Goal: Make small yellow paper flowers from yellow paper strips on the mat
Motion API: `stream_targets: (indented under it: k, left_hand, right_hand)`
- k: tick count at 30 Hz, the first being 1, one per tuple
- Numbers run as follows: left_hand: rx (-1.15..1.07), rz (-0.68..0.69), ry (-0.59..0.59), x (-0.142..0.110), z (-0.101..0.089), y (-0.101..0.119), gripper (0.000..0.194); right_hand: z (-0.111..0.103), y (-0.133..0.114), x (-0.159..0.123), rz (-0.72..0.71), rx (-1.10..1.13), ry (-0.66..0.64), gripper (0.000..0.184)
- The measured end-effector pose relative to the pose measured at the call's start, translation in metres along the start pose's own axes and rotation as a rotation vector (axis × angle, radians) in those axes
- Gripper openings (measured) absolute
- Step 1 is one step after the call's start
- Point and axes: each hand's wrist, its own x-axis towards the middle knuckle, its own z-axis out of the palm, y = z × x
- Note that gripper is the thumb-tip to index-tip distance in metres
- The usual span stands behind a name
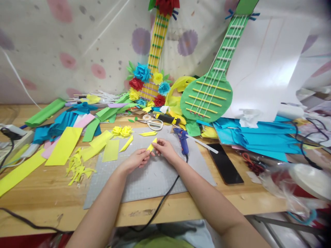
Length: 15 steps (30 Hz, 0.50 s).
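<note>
Both hands pinch a small folded strip of yellow crepe paper (152,145) over the grey cutting mat (134,187). My left hand (138,159) grips its lower end, and my right hand (166,148) has the upper end between thumb and fingers. Just left of them on the mat lie two similar folded yellow strips (126,143) and a flat yellow paper rectangle (111,150). Yellow paper flowers (122,131) sit behind these. A blue glue gun (181,140) with a clear glue stick rests right of my right hand. Scissors (154,124) lie beyond the hands.
A black phone (226,163) lies right of the mat. Yellow scraps (79,168) and coloured paper strips cover the left. A flower-decked yellow paper instrument (156,44) and a green one (207,96) lean at the back. The glue gun's cord (165,196) crosses the mat.
</note>
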Motion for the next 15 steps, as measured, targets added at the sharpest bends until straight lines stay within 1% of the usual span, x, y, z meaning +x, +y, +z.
stream_targets:
  k: [5,7,10,13,15]
  left_hand:
    - [0.007,-0.014,-0.003,-0.0002,-0.0006,0.0015,0.032]
    - [0.006,0.008,-0.005,0.0002,-0.0001,0.0009,0.033]
    - [-0.001,0.054,0.021,0.003,0.0028,-0.0016,0.033]
    - [0.012,0.062,0.028,0.0058,0.007,-0.0042,0.033]
    - [0.017,0.066,0.03,0.0063,0.0085,-0.005,0.033]
  right_hand:
    - [0.0022,0.0019,0.0029,-0.005,0.0,0.055,0.037]
    - [0.0034,-0.0001,0.0021,-0.023,-0.008,0.059,0.037]
    - [0.0044,-0.0043,-0.0013,-0.039,-0.03,0.011,0.036]
    - [0.0039,-0.0066,-0.0046,-0.047,-0.043,-0.086,0.034]
    - [0.0028,-0.0069,-0.0054,-0.049,-0.04,-0.119,0.034]
